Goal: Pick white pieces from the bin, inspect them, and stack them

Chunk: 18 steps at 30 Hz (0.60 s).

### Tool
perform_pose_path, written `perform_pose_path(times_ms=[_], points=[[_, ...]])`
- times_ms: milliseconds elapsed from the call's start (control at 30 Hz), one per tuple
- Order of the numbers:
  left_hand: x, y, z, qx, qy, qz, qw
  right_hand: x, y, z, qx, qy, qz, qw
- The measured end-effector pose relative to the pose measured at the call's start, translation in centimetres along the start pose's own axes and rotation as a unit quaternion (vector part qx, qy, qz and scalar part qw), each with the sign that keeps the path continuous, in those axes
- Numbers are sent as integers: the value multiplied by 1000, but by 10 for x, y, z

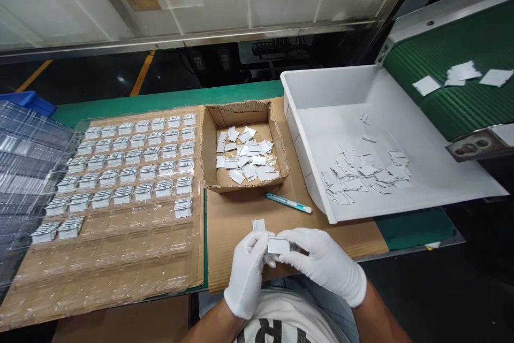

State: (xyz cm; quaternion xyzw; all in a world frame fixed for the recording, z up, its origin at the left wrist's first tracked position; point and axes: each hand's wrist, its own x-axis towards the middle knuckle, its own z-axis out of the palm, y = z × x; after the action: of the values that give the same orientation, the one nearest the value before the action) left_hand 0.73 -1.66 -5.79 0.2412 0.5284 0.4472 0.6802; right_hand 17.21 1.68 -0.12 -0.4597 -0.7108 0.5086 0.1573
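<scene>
In white gloves, my left hand (249, 265) and my right hand (321, 260) meet near the table's front edge. Between their fingertips is a small white rectangular plate (278, 245), its flat face turned up toward me. My left fingers close on its left side and my right fingers pinch at its right side; the fingers hide its edges. Just beyond my left hand, another small white piece (259, 225) shows, partly covered by the glove. A blue-and-white box cutter (288, 203) lies on the cardboard sheet (228, 220) in front of both hands.
A cardboard box (244, 189) holds loose white plates. At left, a clear plastic tray (132, 236) carries rows of stacked plates, beside piled trays (28, 166). At right, a white bin (307, 155) with scattered plates sits below a green conveyor belt (453, 102) carrying several more.
</scene>
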Motion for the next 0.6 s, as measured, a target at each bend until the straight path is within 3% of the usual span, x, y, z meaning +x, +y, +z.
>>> perform_pose_path(times_ms=[233, 600], points=[[-4, 12, 6, 72, 41, -35, 996, 1, 3, 4, -49, 3, 5, 999], [-1, 16, 5, 32, -30, -35, 998, -4, 5, 1, -48, 35, 8, 998]])
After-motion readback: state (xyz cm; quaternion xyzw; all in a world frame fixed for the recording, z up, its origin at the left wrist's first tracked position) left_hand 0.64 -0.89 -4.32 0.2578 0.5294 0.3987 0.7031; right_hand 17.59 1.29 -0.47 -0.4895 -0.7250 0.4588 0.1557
